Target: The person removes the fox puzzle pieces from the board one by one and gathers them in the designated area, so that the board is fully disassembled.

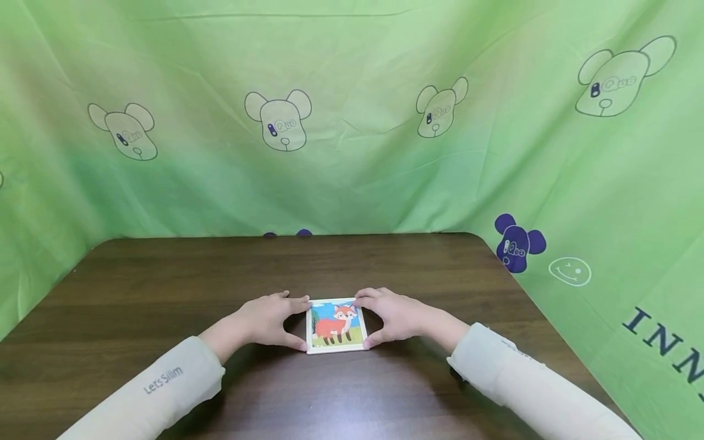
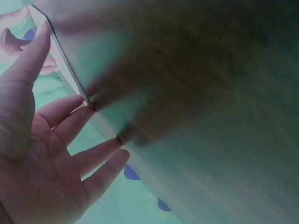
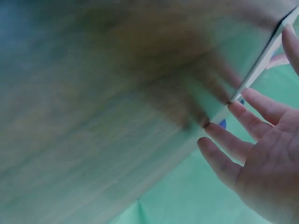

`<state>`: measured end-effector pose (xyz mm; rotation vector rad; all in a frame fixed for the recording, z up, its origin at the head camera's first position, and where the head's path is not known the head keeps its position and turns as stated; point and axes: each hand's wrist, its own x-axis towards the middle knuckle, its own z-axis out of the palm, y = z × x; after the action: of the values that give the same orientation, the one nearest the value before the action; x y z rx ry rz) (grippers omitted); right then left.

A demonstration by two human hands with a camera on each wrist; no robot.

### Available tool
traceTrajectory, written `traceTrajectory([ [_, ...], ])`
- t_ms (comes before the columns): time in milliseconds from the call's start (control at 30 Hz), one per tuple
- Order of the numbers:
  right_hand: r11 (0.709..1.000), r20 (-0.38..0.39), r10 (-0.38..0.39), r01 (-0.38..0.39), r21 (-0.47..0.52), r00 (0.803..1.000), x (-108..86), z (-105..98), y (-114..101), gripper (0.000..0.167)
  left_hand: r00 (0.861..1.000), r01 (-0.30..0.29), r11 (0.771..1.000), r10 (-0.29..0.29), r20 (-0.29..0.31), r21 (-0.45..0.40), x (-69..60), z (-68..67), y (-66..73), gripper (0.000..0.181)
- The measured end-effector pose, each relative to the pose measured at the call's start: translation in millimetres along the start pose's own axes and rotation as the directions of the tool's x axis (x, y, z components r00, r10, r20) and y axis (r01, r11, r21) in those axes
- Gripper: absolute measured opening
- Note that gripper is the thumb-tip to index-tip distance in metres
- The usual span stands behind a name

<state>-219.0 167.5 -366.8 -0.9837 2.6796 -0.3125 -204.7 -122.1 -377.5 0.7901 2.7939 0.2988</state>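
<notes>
A small square fox picture [image 1: 337, 325] with a white border lies flat on the brown table, an orange fox on blue and green. My left hand [image 1: 269, 319] touches its left side, with the thumb at the near corner and the index finger at the far one. On the opposite side, my right hand [image 1: 397, 315] touches the right corners in the same way. Both wrist views show the picture's thin edge [image 2: 65, 60] [image 3: 261, 60] from the side. There the left hand [image 2: 51, 158] and right hand [image 3: 273, 149] have fairly straight, spread fingers, several fingertips reaching the tabletop.
The brown wooden table [image 1: 165, 269] has rounded far corners. A green curtain [image 1: 352, 183] with bear-head drawings hangs behind it and along both sides. Pale sleeves [image 1: 159, 385] cover both forearms.
</notes>
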Motion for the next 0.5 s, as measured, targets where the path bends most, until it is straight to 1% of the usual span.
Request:
traceTrajectory([
  [100,1.000,0.003,-0.014,0.014,-0.001,1.000,1.0,-3.0,-0.6,0.074,1.000,0.003,1.000,-0.004,-0.029,-0.016,0.3,-0.8,-1.3,0.076],
  [200,0.998,-0.007,-0.055,0.055,0.035,0.998,7.1,-4.5,-1.9,0.066,0.998,0.030,0.999,-0.032,-0.057,-0.033,0.4,1.1,-1.0,0.077],
  [267,0.993,-0.030,-0.100,0.102,0.062,0.995,14.0,-6.0,-4.0,0.060,0.995,0.054,0.998,-0.057,-0.079,-0.035,1.8,2.1,0.1,0.078],
  [367,0.985,-0.052,-0.154,0.158,0.076,0.987,27.3,-8.5,-8.2,0.053,0.992,0.072,0.997,-0.074,-0.105,-0.024,4.6,1.9,2.9,0.080],
  [500,0.978,-0.049,-0.190,0.194,0.083,0.981,44.0,-12.5,-16.3,0.044,0.992,0.076,0.997,-0.074,-0.105,0.014,7.1,1.1,5.6,0.082],
])
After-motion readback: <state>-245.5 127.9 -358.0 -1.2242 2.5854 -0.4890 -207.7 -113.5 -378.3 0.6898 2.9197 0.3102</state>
